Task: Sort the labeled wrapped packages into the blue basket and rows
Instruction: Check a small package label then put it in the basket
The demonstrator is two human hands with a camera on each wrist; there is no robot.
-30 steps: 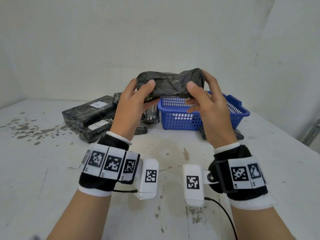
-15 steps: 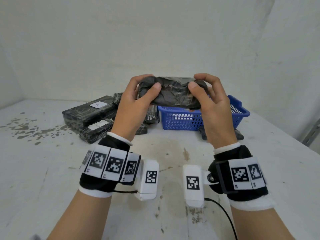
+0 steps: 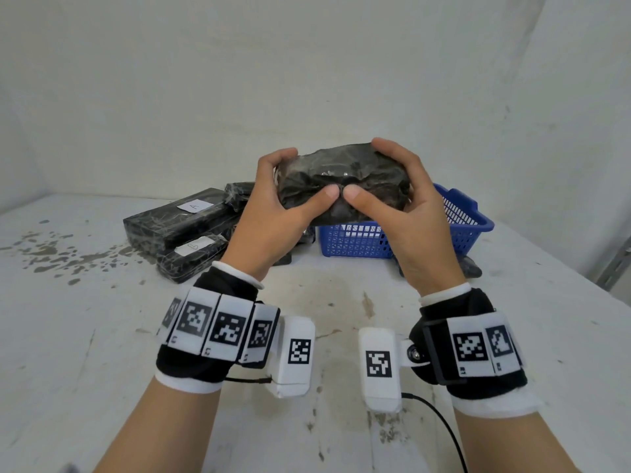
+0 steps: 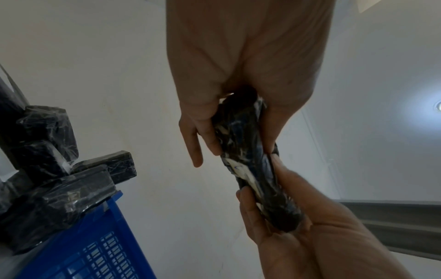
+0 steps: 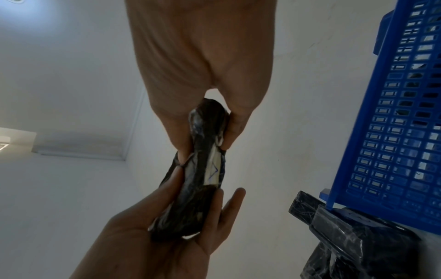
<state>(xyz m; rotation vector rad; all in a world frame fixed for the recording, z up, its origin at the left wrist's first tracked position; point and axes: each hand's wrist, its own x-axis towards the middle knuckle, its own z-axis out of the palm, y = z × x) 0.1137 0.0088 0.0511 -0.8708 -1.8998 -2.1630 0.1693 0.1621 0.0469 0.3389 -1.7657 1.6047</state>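
While both hands hold it in the air above the table, we find the wrapped package gripped at either end: the left hand and the right hand each curl fingers over its top edge and press a thumb on the near face, the two thumb tips almost meeting at the middle. The package sits in front of the blue basket, raised clear of its rim, not inside it.

The near face shows no label from the head view. Both wrist views show a white label with blue ink on the far face, turned away from the person. We judge the step in hand to be reading that label before placing.

Risks we note:
- The wrap is loose, crinkled film; it could slide or tear under the thumbs if the package is rotated by the film alone.
- The label is creased and partly covered by fingers, so it may be misread and the package sent to the wrong place.
- Passing to one hand for placement leaves a soft bundle held at one end, where it may sag and drop.
- Labelled packages lie stacked just left of the basket; a careless set-down could knock them.
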